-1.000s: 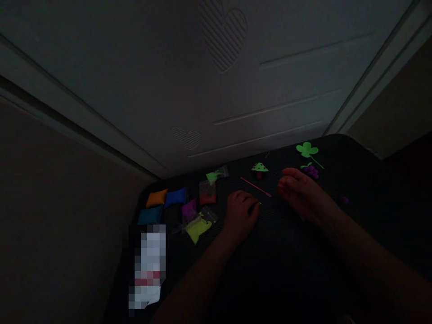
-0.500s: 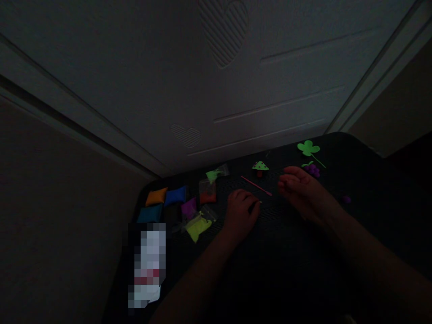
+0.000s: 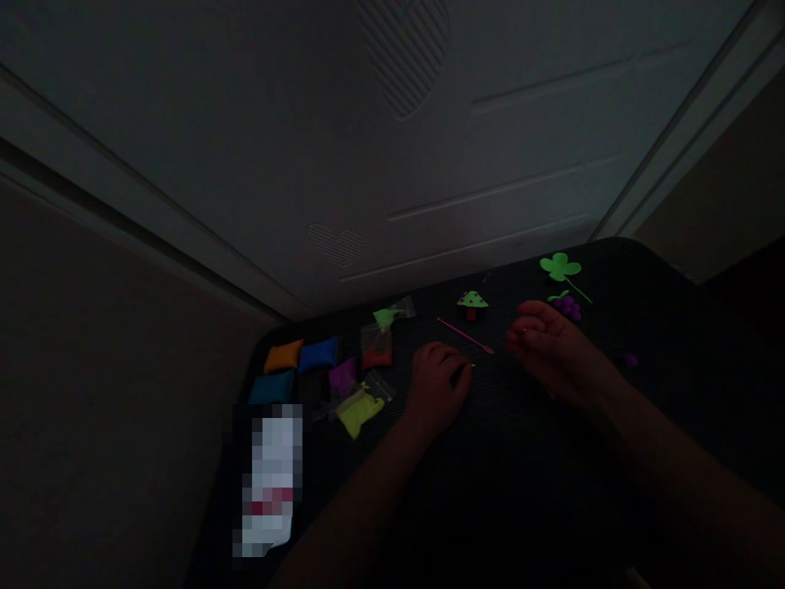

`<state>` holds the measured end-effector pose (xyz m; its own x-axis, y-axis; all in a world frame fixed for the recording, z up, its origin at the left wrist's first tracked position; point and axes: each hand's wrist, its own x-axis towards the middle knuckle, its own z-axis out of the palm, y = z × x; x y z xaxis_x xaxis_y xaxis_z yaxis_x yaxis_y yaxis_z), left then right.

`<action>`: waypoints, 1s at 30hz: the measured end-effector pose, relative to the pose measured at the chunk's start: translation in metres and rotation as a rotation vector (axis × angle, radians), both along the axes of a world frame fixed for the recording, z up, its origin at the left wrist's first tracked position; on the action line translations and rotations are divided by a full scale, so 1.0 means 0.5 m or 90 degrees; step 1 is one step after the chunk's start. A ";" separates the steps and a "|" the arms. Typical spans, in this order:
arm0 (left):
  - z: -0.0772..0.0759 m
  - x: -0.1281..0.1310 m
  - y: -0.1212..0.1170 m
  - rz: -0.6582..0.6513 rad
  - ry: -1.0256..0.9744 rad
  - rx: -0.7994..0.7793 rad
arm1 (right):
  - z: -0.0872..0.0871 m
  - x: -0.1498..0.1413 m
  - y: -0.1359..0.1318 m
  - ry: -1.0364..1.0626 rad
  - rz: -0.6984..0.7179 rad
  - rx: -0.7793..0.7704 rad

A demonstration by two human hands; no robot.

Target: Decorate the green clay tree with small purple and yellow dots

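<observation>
My left hand (image 3: 438, 380) rests low on the dark table with its fingers curled. A tiny yellow bit (image 3: 472, 365) shows at its fingertips; whether it is gripped or just lies there is unclear. My right hand (image 3: 545, 348) is raised a little to the right, thumb pressed against the fingers, with a faint light speck at the pinch too small to name. Between and beyond the hands lies a pink modelling stick (image 3: 464, 335). A clay mushroom (image 3: 472, 303) with a green spotted cap stands behind it. Purple clay grapes (image 3: 567, 307) sit just past my right hand.
Bags of clay lie left of my left hand: yellow (image 3: 361, 413), purple (image 3: 343, 376), red (image 3: 376, 352), green (image 3: 386, 317), blue (image 3: 319, 355), orange (image 3: 284, 357) and teal (image 3: 271, 387). A green clay clover (image 3: 559, 267) lies far right, a purple lump (image 3: 630, 359) nearer. A white door (image 3: 275, 164) rises behind.
Both hands stay in nearly the same place and pose. The whole view has shifted slightly; nothing on the table has visibly moved.
</observation>
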<state>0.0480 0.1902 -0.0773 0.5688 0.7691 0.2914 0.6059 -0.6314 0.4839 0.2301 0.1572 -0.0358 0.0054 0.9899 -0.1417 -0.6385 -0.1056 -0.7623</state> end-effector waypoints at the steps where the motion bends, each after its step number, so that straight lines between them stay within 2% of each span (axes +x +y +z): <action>1: 0.000 0.000 0.000 0.000 0.000 0.000 | 0.001 0.000 -0.001 -0.001 0.001 -0.001; 19: 0.002 0.000 0.000 0.006 -0.006 -0.008 | -0.003 -0.011 0.006 -0.038 -0.069 0.070; 30: 0.005 0.000 0.001 0.005 -0.006 -0.013 | -0.003 -0.006 0.005 -0.105 -0.059 0.022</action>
